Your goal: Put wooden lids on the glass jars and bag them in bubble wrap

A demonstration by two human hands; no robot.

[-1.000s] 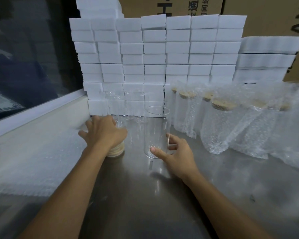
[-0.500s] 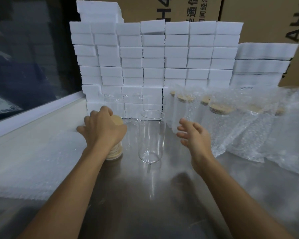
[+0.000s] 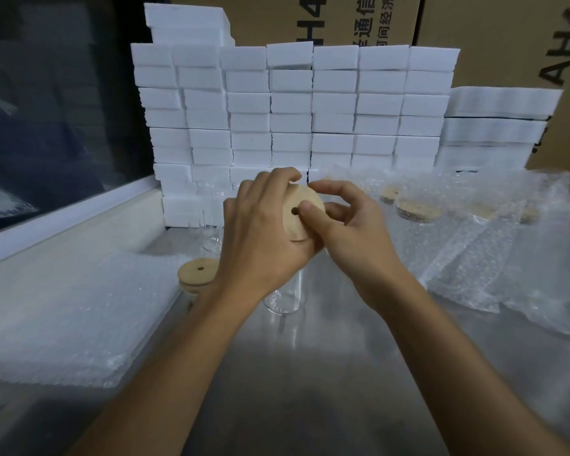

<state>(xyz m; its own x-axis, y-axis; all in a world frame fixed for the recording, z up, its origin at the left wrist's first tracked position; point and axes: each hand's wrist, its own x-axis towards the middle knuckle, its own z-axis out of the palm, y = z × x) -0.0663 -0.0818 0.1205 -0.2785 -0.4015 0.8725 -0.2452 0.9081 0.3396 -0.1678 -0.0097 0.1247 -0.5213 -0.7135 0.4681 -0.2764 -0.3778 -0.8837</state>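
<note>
Where hands (image 3: 264, 238) overlap, jar (image 3: 285, 294) half-hidden

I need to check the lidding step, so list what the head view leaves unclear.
- Glass jar: its rim sits behind both hands, so whether the wooden lid touches it cannot be told.
- Lid stack: its right side is covered by the left hand.
- Right hand: fingertips beyond the lid are hidden.
- Bagged jars: blurred by bubble wrap.
</note>
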